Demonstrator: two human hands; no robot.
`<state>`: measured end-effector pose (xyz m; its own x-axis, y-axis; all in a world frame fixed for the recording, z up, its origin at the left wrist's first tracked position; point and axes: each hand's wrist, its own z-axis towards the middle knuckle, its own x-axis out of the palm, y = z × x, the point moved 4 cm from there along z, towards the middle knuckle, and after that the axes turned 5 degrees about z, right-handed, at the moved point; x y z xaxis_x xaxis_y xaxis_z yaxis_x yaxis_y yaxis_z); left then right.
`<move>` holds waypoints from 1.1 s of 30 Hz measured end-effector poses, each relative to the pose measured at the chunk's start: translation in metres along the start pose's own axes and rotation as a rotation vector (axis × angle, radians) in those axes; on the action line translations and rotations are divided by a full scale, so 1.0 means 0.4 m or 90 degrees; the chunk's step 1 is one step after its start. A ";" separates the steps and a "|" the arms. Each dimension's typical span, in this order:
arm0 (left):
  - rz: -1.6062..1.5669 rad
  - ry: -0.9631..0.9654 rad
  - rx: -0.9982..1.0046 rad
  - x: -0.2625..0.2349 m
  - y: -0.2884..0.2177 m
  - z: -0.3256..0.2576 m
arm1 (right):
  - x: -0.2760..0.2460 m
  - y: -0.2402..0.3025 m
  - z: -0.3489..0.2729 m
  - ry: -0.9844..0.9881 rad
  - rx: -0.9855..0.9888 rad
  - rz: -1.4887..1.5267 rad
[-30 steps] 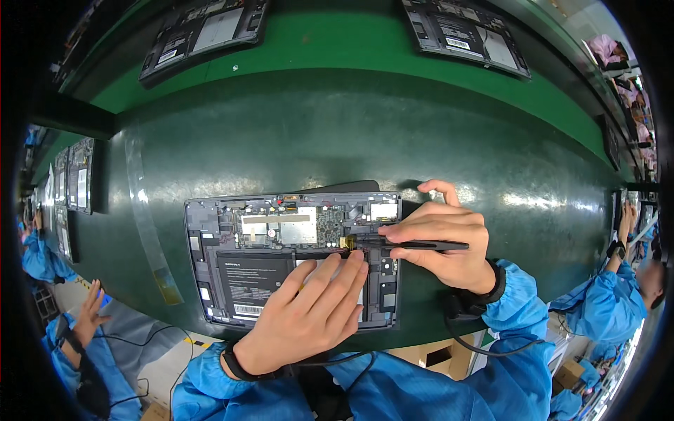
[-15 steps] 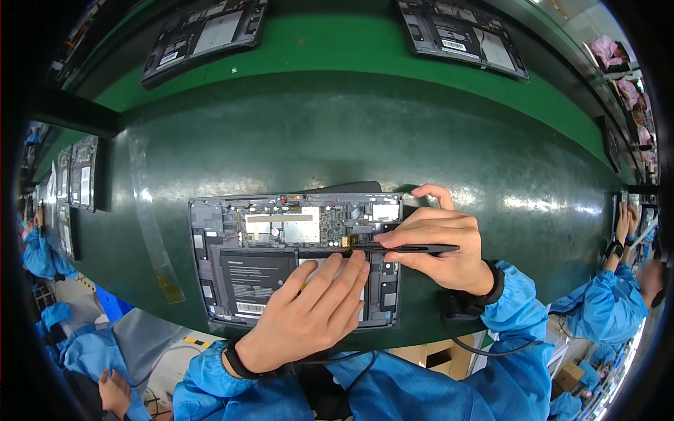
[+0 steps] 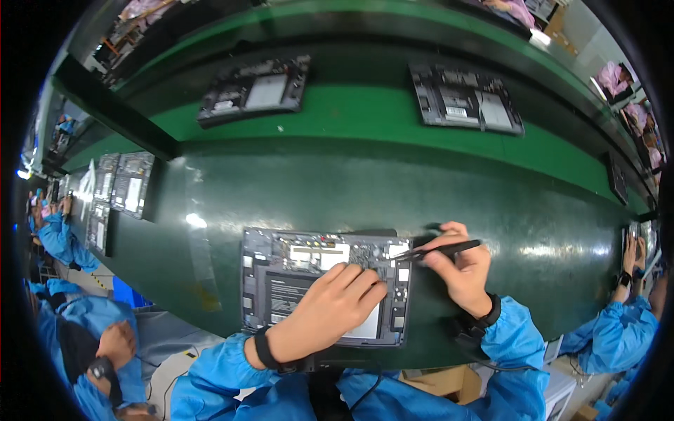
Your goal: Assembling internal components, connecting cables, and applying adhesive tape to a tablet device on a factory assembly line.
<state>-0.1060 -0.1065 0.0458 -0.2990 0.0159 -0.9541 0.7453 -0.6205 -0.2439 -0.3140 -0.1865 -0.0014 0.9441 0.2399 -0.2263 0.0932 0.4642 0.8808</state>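
An opened laptop base [image 3: 397, 298] lies on the green bench before me, its circuit board [image 3: 364, 254] along the far side and a black battery [image 3: 285, 291] at the near left. My left hand [image 3: 328, 309] rests over its middle, fingers bent and close together; the fingertips are partly hidden, so I cannot tell what they hold. Black tweezers [image 3: 453, 248] are gripped in my right hand [image 3: 467, 272]. Their tips point left, over the base's far right corner beside a white patch [image 3: 399, 250].
Two more opened bases [image 3: 260, 91] [image 3: 463, 105] sit on the bright green strip at the back. Others [image 3: 132, 184] stand at the left, near a dark post [image 3: 116, 105]. Clear tape [image 3: 200, 245] runs along the bench. Co-workers in blue [image 3: 607, 337] sit on both sides.
The view has shifted, so the bench sits lower. My right hand has lifted the tweezers from the board's lower edge toward the far right corner. My left fingers have curled more.
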 end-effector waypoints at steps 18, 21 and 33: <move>-0.107 -0.187 -0.124 -0.135 0.053 -0.008 | -0.096 -0.009 -0.069 -0.028 0.374 0.208; -0.235 -0.323 -0.417 -0.170 0.135 -0.258 | -0.069 0.068 -0.170 -0.002 0.429 0.188; -0.817 -0.291 -0.747 -0.054 0.159 -0.406 | 0.102 0.108 -0.213 0.027 0.456 0.197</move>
<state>0.0448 -0.0191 0.0227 -0.9432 -0.3316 -0.0206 -0.1314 0.4291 -0.8936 -0.2983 -0.0840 -0.0080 0.9489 0.3075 0.0703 0.0228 -0.2892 0.9570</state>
